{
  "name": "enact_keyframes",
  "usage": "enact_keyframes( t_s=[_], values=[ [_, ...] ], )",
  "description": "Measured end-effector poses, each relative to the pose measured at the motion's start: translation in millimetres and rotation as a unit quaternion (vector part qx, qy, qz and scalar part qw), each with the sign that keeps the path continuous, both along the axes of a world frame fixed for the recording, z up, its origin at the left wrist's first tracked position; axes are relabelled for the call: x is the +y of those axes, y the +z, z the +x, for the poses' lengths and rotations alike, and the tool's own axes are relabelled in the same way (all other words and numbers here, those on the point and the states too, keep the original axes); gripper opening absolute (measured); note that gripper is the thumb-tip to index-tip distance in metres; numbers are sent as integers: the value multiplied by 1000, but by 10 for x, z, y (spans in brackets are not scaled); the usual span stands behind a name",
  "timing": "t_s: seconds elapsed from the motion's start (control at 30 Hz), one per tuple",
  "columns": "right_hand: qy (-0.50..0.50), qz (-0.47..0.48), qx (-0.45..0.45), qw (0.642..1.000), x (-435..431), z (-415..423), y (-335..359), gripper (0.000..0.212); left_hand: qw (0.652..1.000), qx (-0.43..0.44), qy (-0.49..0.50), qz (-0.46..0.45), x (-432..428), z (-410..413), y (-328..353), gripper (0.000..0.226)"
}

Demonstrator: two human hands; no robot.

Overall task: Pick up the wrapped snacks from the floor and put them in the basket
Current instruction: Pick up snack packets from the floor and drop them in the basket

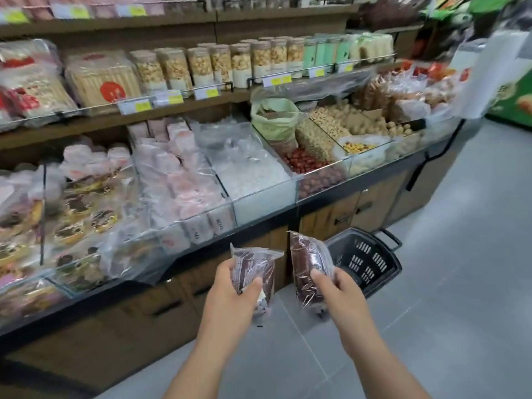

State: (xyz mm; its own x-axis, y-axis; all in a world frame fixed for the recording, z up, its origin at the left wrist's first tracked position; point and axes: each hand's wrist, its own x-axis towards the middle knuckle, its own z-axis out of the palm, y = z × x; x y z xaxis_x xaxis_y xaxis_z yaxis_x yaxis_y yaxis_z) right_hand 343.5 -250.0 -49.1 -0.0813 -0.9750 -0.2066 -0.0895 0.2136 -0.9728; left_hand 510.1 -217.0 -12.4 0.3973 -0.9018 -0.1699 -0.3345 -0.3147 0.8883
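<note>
2 wrapped snacks are held side by side and apart, in front of the counter (325, 197). The left snack (254, 267) is gripped in the left hand (230, 286) and the right snack (308, 263) in the right hand (336, 289). The basket (365, 257) is set on the floor (431, 283) behind and to the right of the right snack, just beside the counter's base. Bins (259, 180) are ranged from left to right along the counter top, with goods lying in them. Above and behind the bins, a shelf (184, 96) is lined with jars (201, 66), and flat packs (98, 79) are laid at its left end.
</note>
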Motion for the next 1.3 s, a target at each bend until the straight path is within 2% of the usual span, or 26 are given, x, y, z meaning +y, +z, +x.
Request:
enact_keyframes(
  t_s=[0.2,0.43,0.57,0.67,0.8,0.9,1.03,1.13,1.3],
  values=[
    [-33,18,3,999,-403,-786,-55,12,1000,-3,-27,2,-546,-797,-19,49],
    [-64,18,12,998,-913,-1177,-119,29,997,-25,-74,9,-1150,-1171,-126,55],
    [-52,16,26,998,-1359,-1257,-167,22,996,-27,-81,6,-1629,-1236,-199,57],
    [-40,7,55,998,-1741,-1288,-169,27,997,-27,-73,-2,-2052,-1257,-244,58],
    [-10,3,92,996,-2197,-1323,-143,15,998,-17,-68,1,-2560,-1272,-269,54],
    [1,9,84,996,-2465,-1368,-133,10,997,-17,-71,10,-2853,-1319,-250,56],
    [8,25,77,997,-2759,-1433,-184,18,997,-12,-64,33,-3119,-1427,-292,55],
    [14,38,75,996,-2968,-1546,-267,11,997,-11,-58,48,-3268,-1544,-346,55],
    [58,58,84,993,-3423,-1870,-513,25,998,-16,-25,57,-3566,-1824,-486,59]
  ],
)
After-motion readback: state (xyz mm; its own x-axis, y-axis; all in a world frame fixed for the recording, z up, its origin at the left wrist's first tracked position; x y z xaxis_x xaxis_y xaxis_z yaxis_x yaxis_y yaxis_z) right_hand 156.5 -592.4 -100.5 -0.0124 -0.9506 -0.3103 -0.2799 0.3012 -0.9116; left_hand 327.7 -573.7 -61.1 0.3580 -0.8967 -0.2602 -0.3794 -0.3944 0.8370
